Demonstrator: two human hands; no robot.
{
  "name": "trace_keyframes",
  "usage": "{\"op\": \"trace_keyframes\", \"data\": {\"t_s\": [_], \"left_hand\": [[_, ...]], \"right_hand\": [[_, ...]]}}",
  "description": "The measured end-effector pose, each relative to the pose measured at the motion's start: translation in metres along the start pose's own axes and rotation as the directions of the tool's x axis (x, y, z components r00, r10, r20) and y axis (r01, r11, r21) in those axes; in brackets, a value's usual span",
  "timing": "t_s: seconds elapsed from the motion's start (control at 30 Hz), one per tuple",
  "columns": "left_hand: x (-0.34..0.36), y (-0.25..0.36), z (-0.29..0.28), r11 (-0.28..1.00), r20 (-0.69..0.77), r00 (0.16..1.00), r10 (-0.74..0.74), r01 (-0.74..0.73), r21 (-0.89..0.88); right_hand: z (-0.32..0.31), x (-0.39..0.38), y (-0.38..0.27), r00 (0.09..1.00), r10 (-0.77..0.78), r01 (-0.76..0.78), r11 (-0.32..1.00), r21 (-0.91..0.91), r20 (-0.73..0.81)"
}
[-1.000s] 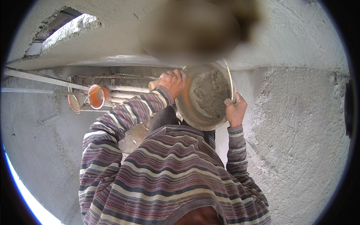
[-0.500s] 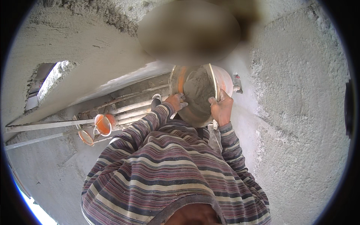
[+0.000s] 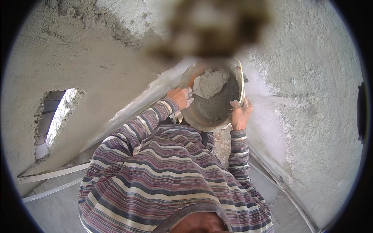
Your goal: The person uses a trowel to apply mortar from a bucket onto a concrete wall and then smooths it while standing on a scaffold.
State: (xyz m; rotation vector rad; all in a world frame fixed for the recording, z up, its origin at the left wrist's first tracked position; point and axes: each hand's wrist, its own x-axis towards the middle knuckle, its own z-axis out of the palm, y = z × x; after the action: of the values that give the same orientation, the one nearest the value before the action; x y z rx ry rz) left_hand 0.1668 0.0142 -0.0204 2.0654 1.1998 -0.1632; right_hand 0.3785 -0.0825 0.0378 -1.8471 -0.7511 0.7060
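A grey-stained bucket (image 3: 186, 110) with an orange-tinted inner wall is tilted in front of my body, with grey mortar inside. My left hand (image 3: 178, 97) is closed at its left side on what looks like a trowel (image 3: 197, 85), whose blade carries a lump of wet mortar (image 3: 213, 82) within the bucket. The trowel's handle is mostly hidden by my fingers. My right hand (image 3: 241, 114) grips the bucket's right rim by its pale handle, thumb over the edge.
Rough plastered surfaces (image 3: 311, 77) surround me, with a jagged opening (image 3: 52, 118) at left. Pale bars (image 3: 52, 175) run along lower left, and pipes or rails (image 3: 295, 206) along lower right. A dark blurred shape fills the top centre.
My view has swung, so the orange buckets at left have left it. A mortar-loaded blade now shows in the bucket by my left hand, and the bucket's mouth looks wider.
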Motion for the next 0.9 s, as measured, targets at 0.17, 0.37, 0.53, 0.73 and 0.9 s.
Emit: {"op": "trace_keyframes", "data": {"t_s": [0.17, 0.37, 0.53, 0.73, 0.9], "left_hand": [[-0.052, -0.006, -0.011, 0.985, 0.066, 0.99, 0.121, -0.128, 0.115], [-0.126, 0.032, -0.058, 0.82, 0.277, 0.774, 0.569, -0.513, -0.253], [-0.107, 0.033, -0.065, 0.774, 0.564, 0.583, 0.584, -0.19, -0.604], [0.035, -0.13, -0.042, 0.584, 0.381, 0.887, 0.262, 0.169, -0.794], [-0.037, -0.053, -0.267, 0.983, -0.109, 0.992, 0.059, -0.077, -0.167]], "right_hand": [[-0.01, -0.044, 0.037, 0.991, 0.056, -0.05, 0.997, 0.051, -0.121], [-0.048, -0.093, 0.077, 0.95, 0.118, -0.045, 0.968, 0.248, -0.29], [-0.073, -0.126, 0.093, 0.918, 0.178, -0.088, 0.962, 0.257, -0.353], [-0.086, -0.132, 0.124, 0.879, 0.26, -0.282, 0.959, 0.005, -0.4], [-0.097, -0.133, 0.109, 0.862, 0.333, -0.355, 0.935, 0.014, -0.381]]}}
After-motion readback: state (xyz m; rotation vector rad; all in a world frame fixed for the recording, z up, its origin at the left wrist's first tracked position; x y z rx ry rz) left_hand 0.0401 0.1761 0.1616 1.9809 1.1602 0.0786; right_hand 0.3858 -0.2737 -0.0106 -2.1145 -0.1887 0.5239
